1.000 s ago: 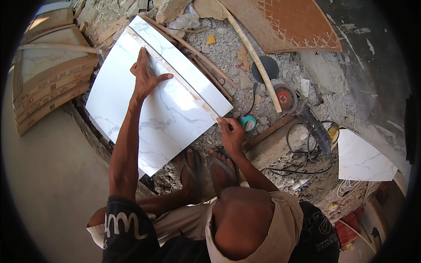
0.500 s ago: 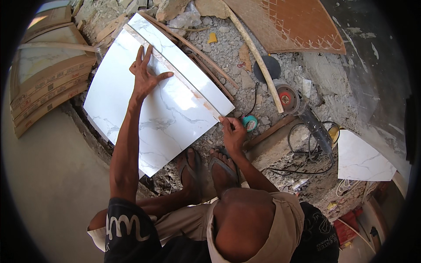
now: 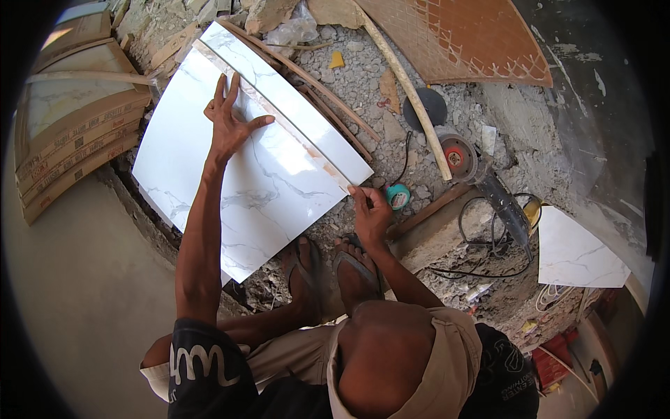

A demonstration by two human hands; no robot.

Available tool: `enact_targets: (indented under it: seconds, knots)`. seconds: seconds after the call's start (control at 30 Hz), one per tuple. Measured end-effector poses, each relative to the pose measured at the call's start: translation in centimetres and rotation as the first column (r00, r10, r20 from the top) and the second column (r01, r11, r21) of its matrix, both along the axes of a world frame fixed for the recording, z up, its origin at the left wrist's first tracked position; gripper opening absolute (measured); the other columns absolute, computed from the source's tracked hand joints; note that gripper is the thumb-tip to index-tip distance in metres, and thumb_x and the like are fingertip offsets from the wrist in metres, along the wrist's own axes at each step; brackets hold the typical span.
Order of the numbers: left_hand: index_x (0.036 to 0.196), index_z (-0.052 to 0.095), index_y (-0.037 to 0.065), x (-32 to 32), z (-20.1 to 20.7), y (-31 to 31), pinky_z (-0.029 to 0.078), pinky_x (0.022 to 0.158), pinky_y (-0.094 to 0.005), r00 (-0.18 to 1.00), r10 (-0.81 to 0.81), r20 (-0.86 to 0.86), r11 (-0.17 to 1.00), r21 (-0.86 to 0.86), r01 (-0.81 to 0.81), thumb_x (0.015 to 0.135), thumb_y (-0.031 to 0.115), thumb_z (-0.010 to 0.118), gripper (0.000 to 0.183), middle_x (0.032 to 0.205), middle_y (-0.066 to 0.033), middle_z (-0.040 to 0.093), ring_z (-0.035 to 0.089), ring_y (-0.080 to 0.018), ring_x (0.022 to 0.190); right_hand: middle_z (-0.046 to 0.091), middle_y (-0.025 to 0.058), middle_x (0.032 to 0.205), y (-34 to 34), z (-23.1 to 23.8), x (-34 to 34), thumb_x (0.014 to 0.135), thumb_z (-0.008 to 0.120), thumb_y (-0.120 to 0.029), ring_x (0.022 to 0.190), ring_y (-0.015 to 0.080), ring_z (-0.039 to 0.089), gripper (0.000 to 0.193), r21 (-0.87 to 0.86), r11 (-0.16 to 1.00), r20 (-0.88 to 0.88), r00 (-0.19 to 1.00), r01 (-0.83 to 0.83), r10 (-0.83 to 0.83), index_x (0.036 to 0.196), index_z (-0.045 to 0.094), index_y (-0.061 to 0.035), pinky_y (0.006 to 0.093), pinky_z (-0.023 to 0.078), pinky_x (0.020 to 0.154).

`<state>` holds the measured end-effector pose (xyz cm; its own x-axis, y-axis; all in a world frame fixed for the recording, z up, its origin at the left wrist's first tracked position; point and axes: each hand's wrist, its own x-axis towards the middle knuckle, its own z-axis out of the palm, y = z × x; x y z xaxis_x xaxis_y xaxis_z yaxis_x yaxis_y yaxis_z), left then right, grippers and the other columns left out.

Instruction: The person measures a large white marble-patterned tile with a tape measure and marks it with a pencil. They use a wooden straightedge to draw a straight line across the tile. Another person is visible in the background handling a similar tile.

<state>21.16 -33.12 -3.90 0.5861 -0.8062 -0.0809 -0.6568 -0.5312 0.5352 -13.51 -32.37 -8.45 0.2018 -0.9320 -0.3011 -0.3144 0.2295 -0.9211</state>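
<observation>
Pinching the pale strip (image 3: 310,149) with my right hand (image 3: 372,213), my left hand (image 3: 230,127) now fanned wider (steadier, I judge).

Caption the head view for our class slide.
Left hand spread on a marbled white tile, right hand at the near end of a narrow strip, angle grinder nearby.

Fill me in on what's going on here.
A person leans over a large white marbled tile. The left hand is spread on it, fingertips by a narrow straight strip lying across the tile, and the right hand is at the strip's near end. An angle grinder lies to the right, in neither hand.
</observation>
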Motion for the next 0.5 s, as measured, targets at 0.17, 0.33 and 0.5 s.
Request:
enact_targets:
  seconds: [0.17,0.33,0.5]
  knots:
    - [0.159,0.037,0.021,0.0,-0.2,-0.1,0.018,0.119,-0.0552,1.000,-0.014,0.001,1.000,0.000,0.014,0.056,0.056,0.095,0.123,0.169,-0.0171,0.014,0.012,-0.0408,0.148,0.060,-0.0032,0.067,-0.1,-0.3,-0.1,0.094,0.076,-0.025,0.061,0.0038,0.047,0.026,0.026,1.000,-0.015,1.000,0.001,-0.001,0.089,0.073,-0.0001,0.0246,0.037,0.054]
    - [0.159,0.037,0.020,0.2,-0.1,0.0,0.012,0.120,-0.0549,1.000,-0.014,-0.007,1.000,0.020,0.014,0.060,0.055,0.094,0.120,0.169,-0.0180,0.012,0.009,-0.0401,0.151,0.064,0.0044,0.070,-1.1,2.0,0.2,0.089,0.080,-0.026,0.066,0.0124,0.054,0.030,0.150,0.988,-0.062,0.997,-0.040,0.050,0.084,0.070,0.0021,0.0316,0.045,0.062]
    - [0.156,0.042,0.026,-1.8,1.8,-0.1,0.024,0.117,-0.0594,0.988,-0.148,0.048,0.989,0.035,0.146,0.063,0.037,0.087,0.105,0.167,-0.0167,0.019,0.016,-0.0425,0.146,0.060,0.0000,0.066,-1.4,2.2,0.4,0.089,0.080,-0.026,0.062,0.0082,0.050,0.030,0.175,0.984,-0.012,0.999,-0.040,0.043,0.084,0.070,0.0017,0.0281,0.042,0.057]
